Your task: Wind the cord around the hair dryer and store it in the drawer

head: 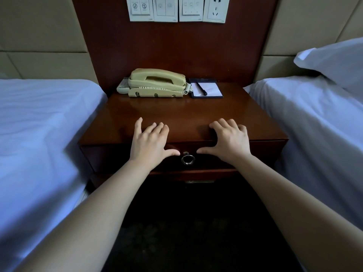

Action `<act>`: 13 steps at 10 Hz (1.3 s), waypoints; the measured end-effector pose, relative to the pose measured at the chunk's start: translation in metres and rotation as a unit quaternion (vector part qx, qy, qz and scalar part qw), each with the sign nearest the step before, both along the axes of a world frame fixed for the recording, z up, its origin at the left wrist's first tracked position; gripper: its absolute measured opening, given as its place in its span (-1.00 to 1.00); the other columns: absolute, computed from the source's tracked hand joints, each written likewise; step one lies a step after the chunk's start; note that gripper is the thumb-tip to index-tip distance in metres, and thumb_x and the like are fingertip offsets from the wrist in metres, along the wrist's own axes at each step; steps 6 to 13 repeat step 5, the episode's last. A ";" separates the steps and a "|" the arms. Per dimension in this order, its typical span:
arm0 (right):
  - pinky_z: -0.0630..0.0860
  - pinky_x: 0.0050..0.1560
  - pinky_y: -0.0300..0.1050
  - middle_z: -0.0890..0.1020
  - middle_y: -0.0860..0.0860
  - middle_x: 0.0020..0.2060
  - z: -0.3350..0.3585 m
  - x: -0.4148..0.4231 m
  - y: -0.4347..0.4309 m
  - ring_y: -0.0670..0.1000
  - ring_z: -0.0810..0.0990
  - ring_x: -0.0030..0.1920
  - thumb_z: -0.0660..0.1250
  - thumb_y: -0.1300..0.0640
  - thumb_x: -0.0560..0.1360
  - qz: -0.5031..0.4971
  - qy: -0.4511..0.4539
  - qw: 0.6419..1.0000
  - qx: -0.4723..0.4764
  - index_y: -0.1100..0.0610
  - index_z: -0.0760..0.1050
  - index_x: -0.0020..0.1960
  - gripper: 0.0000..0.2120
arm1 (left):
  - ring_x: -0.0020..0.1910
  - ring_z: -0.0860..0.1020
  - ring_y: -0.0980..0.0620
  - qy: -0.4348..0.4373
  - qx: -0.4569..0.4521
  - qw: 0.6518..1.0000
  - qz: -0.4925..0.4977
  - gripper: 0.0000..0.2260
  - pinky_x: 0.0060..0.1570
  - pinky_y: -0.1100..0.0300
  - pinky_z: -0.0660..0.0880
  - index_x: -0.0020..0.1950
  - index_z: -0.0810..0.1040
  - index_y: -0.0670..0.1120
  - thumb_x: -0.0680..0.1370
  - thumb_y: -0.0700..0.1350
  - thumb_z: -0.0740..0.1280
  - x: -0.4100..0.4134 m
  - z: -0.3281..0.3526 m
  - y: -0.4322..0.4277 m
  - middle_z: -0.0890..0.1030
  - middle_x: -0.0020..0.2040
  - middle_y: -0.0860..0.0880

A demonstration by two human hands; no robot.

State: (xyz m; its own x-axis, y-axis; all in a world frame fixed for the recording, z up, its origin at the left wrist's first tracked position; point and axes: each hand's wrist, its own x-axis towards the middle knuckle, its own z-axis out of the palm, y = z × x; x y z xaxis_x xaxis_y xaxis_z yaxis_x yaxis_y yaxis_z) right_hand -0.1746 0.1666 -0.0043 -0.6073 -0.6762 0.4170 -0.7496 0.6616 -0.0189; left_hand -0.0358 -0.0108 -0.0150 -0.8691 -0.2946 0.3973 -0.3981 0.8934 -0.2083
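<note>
A dark, glossy wooden nightstand is shown between two beds dressed in white sheets, with a wooden wall panel behind it and padded beige walls to either side. One pillow is seen on the right-hand bed. Four white wall plates are mounted on the panel (the rightmost is a socket). At the back of the top are set one cream telephone and one notepad, across which one black pen is laid. One drawer is fitted in the front face just under the top; it is closed, dark brown, with a single metal ring pull at its centre. The left hand and right hand are laid over the front edge, fingers spread on the top (the right's somewhat bent), nothing grasped, thumbs pointing inward just above the ring.
</note>
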 end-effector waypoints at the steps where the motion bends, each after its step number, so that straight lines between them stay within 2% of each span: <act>1: 0.33 0.16 0.04 0.49 -0.03 0.14 0.004 0.007 0.000 0.07 0.40 0.21 0.35 -0.43 0.21 -0.010 -0.026 1.000 0.010 0.06 0.41 0.24 -0.22 | 0.36 0.44 -0.10 -0.024 0.025 0.999 0.021 -0.23 0.43 -0.14 0.03 0.34 0.43 -0.18 0.36 0.38 0.27 0.001 0.007 0.011 0.48 0.36 -0.14; 2: 0.33 0.20 0.02 0.47 -0.01 0.20 0.012 0.017 0.000 0.08 0.39 0.25 0.34 -0.35 0.32 -0.019 -0.049 0.998 0.025 0.07 0.39 0.29 -0.31 | 0.47 0.27 -0.05 -0.037 0.054 0.997 0.036 -0.35 0.45 -0.07 -0.01 0.46 0.28 -0.11 0.52 0.29 0.15 0.004 0.017 0.018 0.33 0.48 -0.07; 3: 0.28 0.26 0.03 0.44 0.01 0.29 0.026 0.028 0.007 0.09 0.35 0.32 0.28 -0.19 0.47 -0.005 -0.109 0.992 0.067 0.03 0.33 0.37 -0.46 | 0.49 0.19 -0.03 -0.075 0.075 0.994 0.034 -0.47 0.46 -0.08 -0.10 0.47 0.25 -0.11 0.60 0.17 0.07 0.018 0.029 0.030 0.32 0.47 -0.06; 4: 0.24 0.31 0.03 0.42 0.02 0.34 0.048 0.038 0.020 0.09 0.34 0.36 0.24 -0.12 0.52 0.028 -0.181 0.978 0.100 0.00 0.33 0.39 -0.53 | 0.52 0.10 0.00 -0.131 0.102 0.986 -0.017 -0.50 0.47 -0.07 -0.11 0.49 0.22 -0.08 0.61 0.14 0.06 0.036 0.048 0.040 0.25 0.51 -0.05; 5: 0.34 0.30 0.06 0.50 0.05 0.27 0.065 0.050 0.039 0.12 0.43 0.29 0.22 -0.11 0.54 0.027 -0.251 0.962 0.106 0.03 0.36 0.36 -0.56 | 0.49 0.19 -0.02 -0.191 0.192 0.960 -0.065 -0.50 0.44 -0.01 0.09 0.48 0.25 -0.02 0.59 0.16 0.12 0.048 0.076 0.051 0.28 0.50 -0.03; 13: 0.34 0.30 0.06 0.50 0.05 0.27 0.065 0.050 0.039 0.12 0.43 0.29 0.22 -0.11 0.54 0.027 -0.251 0.962 0.106 0.03 0.36 0.36 -0.56 | 0.49 0.19 -0.02 -0.191 0.192 0.960 -0.065 -0.50 0.44 -0.01 0.09 0.48 0.25 -0.02 0.59 0.16 0.12 0.048 0.076 0.051 0.28 0.50 -0.03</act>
